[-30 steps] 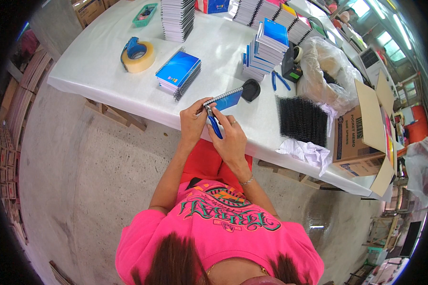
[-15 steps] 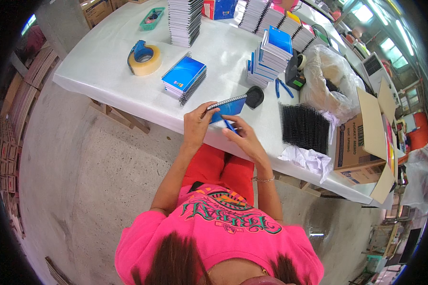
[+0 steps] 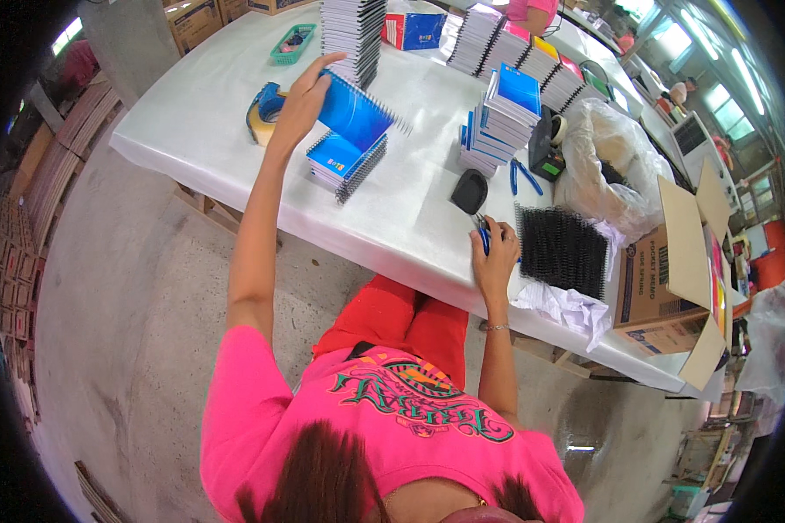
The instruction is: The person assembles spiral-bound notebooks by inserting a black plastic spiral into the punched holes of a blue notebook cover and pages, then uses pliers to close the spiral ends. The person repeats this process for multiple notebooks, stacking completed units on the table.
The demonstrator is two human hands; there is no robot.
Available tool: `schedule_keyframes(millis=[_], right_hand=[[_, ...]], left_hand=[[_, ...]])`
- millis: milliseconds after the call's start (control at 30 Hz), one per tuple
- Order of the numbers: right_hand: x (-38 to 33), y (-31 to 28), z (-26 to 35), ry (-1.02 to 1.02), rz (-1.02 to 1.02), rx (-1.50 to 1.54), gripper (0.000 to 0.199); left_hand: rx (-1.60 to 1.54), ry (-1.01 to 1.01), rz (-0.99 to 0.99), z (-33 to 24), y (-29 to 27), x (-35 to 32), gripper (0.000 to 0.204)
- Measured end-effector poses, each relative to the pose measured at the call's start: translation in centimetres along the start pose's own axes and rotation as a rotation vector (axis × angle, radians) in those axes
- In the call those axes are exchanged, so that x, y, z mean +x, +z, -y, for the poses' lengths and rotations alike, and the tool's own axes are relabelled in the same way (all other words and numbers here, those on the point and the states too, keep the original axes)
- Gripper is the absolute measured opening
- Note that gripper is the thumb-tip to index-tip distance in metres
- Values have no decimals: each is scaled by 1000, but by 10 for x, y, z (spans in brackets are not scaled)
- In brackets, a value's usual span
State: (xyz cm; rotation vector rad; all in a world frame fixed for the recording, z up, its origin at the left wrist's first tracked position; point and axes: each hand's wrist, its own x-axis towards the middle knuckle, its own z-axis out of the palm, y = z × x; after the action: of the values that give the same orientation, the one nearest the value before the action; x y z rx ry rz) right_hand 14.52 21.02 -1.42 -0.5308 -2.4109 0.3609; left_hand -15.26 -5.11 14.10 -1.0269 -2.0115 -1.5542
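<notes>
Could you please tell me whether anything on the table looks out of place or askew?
The crumpled white paper beside the black spiral coils looks untidy, bunched at the table's near edge. The stack of blue notebooks is uneven, its layers staggered. I see no spill.

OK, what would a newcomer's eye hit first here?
Probably the blue notebook in the left hand, tilted over a small notebook stack on the white table, left of centre. Next, the bright pink shirt at bottom centre, then the black coils just right of the right hand, which holds blue-handled pliers.
</notes>
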Motion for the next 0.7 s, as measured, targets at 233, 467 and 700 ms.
schedule_keyframes(millis=[233,467,700], right_hand=[[-1,-2,0,34,3,27,41],[-1,-2,0,35,21,36,42],[-1,-3,-1,20,17,16,42]], left_hand=[[169,63,615,44,50,39,45],[538,122,756,61,68,2,42],[662,-157,528,53,35,-52,56]])
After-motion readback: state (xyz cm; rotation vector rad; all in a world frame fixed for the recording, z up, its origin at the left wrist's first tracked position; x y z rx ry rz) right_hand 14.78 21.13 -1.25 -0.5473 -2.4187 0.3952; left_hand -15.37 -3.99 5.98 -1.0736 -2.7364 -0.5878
